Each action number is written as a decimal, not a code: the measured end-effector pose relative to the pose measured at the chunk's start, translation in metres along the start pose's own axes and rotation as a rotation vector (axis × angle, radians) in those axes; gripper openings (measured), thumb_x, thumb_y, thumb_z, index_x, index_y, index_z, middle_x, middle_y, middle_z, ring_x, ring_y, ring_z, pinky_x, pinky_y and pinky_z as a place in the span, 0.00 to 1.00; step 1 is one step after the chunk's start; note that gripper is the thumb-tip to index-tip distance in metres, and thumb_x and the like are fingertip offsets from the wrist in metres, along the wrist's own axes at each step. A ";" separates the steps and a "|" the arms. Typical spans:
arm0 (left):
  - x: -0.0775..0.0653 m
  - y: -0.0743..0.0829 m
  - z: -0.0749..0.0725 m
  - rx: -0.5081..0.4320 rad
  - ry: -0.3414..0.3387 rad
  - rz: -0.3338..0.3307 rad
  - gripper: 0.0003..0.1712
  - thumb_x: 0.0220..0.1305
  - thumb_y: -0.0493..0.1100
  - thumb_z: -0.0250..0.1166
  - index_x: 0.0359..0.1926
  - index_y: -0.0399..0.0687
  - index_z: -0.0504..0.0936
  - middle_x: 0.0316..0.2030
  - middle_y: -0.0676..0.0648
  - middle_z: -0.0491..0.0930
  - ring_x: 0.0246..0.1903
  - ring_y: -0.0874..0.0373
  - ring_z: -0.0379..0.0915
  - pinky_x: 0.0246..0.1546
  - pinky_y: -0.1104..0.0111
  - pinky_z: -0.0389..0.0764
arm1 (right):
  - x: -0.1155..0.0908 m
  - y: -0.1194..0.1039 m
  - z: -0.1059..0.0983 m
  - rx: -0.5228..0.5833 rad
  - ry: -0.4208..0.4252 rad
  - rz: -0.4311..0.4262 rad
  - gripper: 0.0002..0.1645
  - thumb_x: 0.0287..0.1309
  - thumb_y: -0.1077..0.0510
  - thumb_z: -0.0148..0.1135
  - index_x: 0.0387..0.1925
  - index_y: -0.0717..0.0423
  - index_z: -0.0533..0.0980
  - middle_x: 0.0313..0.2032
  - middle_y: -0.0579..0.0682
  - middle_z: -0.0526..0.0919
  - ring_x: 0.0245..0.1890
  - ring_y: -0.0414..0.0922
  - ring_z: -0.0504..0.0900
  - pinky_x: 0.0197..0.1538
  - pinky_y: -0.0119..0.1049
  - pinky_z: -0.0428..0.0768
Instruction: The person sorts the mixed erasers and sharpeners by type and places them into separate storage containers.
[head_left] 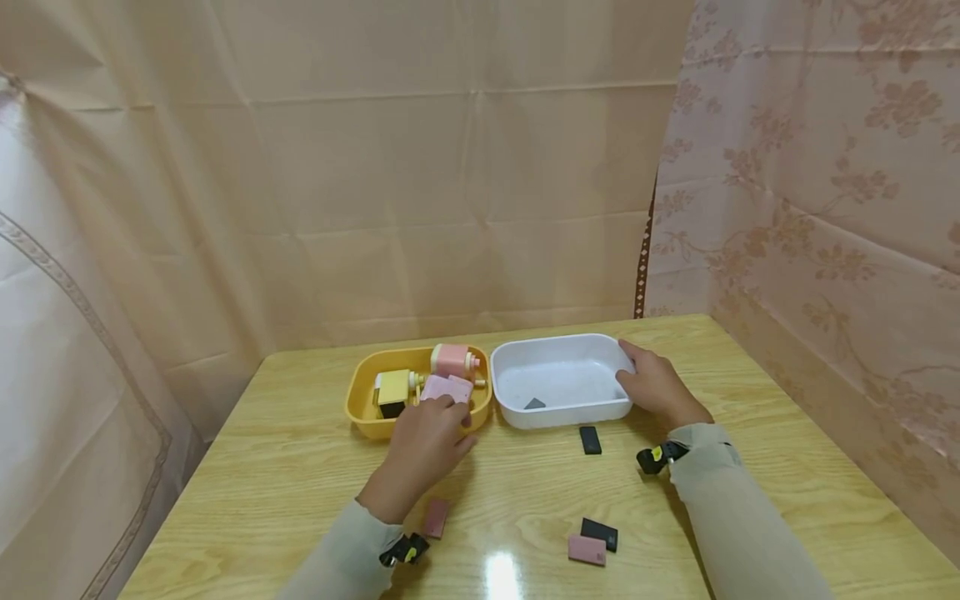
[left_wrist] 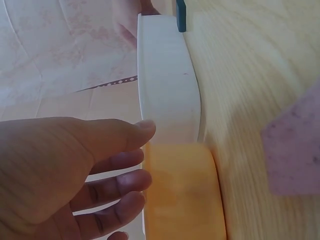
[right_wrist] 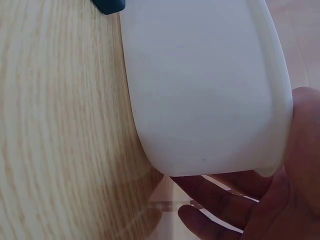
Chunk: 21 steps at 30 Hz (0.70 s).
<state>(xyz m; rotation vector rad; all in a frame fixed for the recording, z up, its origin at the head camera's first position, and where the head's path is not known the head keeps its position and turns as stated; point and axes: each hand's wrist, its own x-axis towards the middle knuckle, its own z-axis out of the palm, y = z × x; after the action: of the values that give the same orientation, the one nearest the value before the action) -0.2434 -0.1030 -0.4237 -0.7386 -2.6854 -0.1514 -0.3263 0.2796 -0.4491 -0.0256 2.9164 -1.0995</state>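
A yellow tray (head_left: pixel 367 427) stands left of a white tray (head_left: pixel 562 415), their ends side by side. My left hand (head_left: pixel 431 442) is over the yellow tray's front rim, fingertips at a light pink boxy piece (head_left: pixel 447 388). In the left wrist view, the thumb and loosely bent fingers (left_wrist: pixel 122 182) are apart, with nothing between them. Also inside the yellow tray are a yellow-and-black boxy piece (head_left: pixel 393 392) and a pink one (head_left: pixel 452 360). My right hand (head_left: pixel 660 385) grips the white tray's right end, thumb at the rim and fingers around the outside. A small grey piece (head_left: pixel 535 404) lies in that tray.
On the wooden table (head_left: pixel 300 483), a small flat black piece (head_left: pixel 590 440) lies before the white tray. Nearer me, another black piece (head_left: pixel 600 533) partly overlaps a pink one (head_left: pixel 587 550). A dark pink piece (head_left: pixel 437 518) lies beside my left wrist. Curtains (head_left: pixel 450 208) hang behind.
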 end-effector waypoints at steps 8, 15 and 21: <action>-0.014 -0.005 0.002 0.019 -0.050 -0.011 0.15 0.56 0.58 0.78 0.34 0.56 0.86 0.30 0.54 0.80 0.26 0.58 0.74 0.24 0.64 0.73 | 0.000 -0.001 0.001 0.004 -0.003 0.007 0.42 0.74 0.57 0.49 0.82 0.61 0.47 0.78 0.68 0.56 0.76 0.68 0.59 0.72 0.66 0.61; -0.026 -0.009 0.001 0.003 -0.091 0.002 0.18 0.55 0.61 0.78 0.34 0.56 0.86 0.31 0.56 0.83 0.27 0.59 0.77 0.24 0.66 0.72 | 0.000 0.000 0.002 -0.012 0.001 -0.005 0.41 0.74 0.57 0.49 0.82 0.61 0.48 0.78 0.68 0.57 0.76 0.68 0.59 0.72 0.66 0.61; -0.031 -0.013 -0.003 -0.082 -0.192 -0.020 0.17 0.57 0.61 0.76 0.34 0.55 0.86 0.30 0.57 0.84 0.26 0.62 0.75 0.25 0.66 0.72 | 0.001 0.001 0.002 -0.007 0.006 0.000 0.41 0.74 0.56 0.49 0.82 0.60 0.48 0.78 0.67 0.57 0.77 0.68 0.59 0.72 0.66 0.61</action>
<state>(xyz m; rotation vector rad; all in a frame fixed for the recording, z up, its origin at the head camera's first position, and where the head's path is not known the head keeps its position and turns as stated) -0.2243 -0.1292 -0.4324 -0.7872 -2.8839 -0.2065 -0.3269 0.2792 -0.4507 -0.0227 2.9256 -1.0918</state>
